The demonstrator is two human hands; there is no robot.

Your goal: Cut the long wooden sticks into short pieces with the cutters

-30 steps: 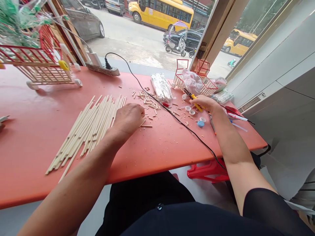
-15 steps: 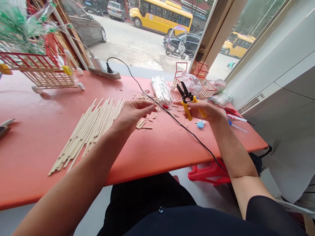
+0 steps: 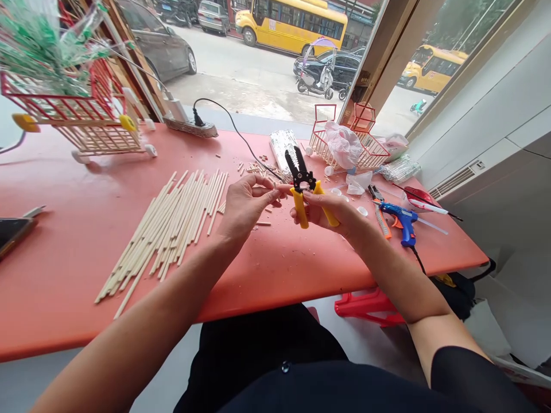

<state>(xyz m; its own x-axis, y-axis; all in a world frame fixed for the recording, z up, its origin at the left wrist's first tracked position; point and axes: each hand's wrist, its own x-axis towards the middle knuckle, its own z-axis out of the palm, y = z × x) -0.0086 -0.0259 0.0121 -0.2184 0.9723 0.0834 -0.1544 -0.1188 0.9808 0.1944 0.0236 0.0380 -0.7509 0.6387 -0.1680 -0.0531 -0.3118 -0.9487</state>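
Note:
My right hand (image 3: pixel 321 209) holds wire strippers (image 3: pixel 301 182) by their yellow handles. Their black toothed jaws point up and slightly left. My left hand (image 3: pixel 249 203) is closed in a pinch, its fingertips close to the right index finger; whatever is between them is too small to make out. Left of that hand, a spread of thin wooden sticks (image 3: pixel 167 223) lies on the red table (image 3: pixel 275 275). Short cut stick pieces (image 3: pixel 258 169) are scattered beyond my hands, in front of a foil-like packet (image 3: pixel 279 143).
At right lie a blue glue gun (image 3: pixel 400 218) and orange-handled pliers (image 3: pixel 379 212). Small basket frames (image 3: pixel 370 150) and a plastic bag (image 3: pixel 343 143) stand behind. A stick-built cart (image 3: pixel 103 132) and a power strip (image 3: pixel 191 127) are at back left. A black cord (image 3: pixel 235 123) crosses the back.
My right hand has moved left with the wire strippers, up to my left hand. The black cord no longer runs across the front table; the glue gun and pliers now show at right.

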